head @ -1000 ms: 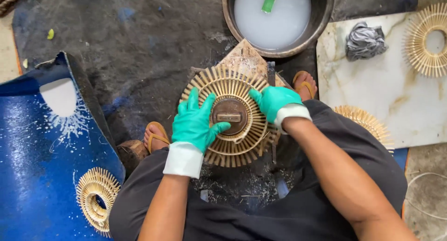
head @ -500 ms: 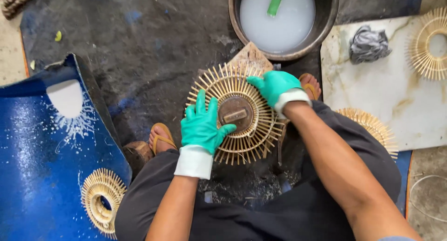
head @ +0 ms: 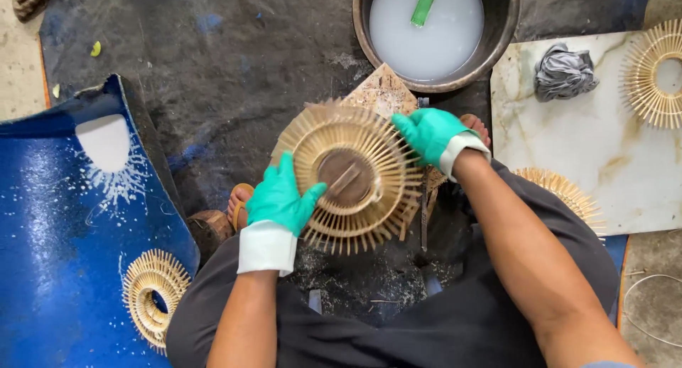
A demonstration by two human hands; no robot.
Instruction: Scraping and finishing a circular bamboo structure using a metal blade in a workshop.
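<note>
A round sunburst frame of thin bamboo sticks [head: 353, 175] with a brown wooden centre sits between my knees, blurred by motion. My left hand [head: 280, 197], in a teal glove with a white cuff, grips its lower left rim. My right hand [head: 431, 134], gloved the same way, holds its upper right rim. Under the frame lies a speckled wooden block [head: 381, 89].
A dark round basin [head: 366, 38] of milky liquid with a green bar floating in it stands ahead. A marble slab [head: 590, 155] at right carries a grey rag [head: 563, 70] and another bamboo ring [head: 657, 73]. A blue panel [head: 57, 233] at left holds a third ring [head: 153, 295].
The bamboo frame has been turned between the hands; its centre bar now lies at a different angle. My right hand has shifted from the frame's top to its upper right edge.
</note>
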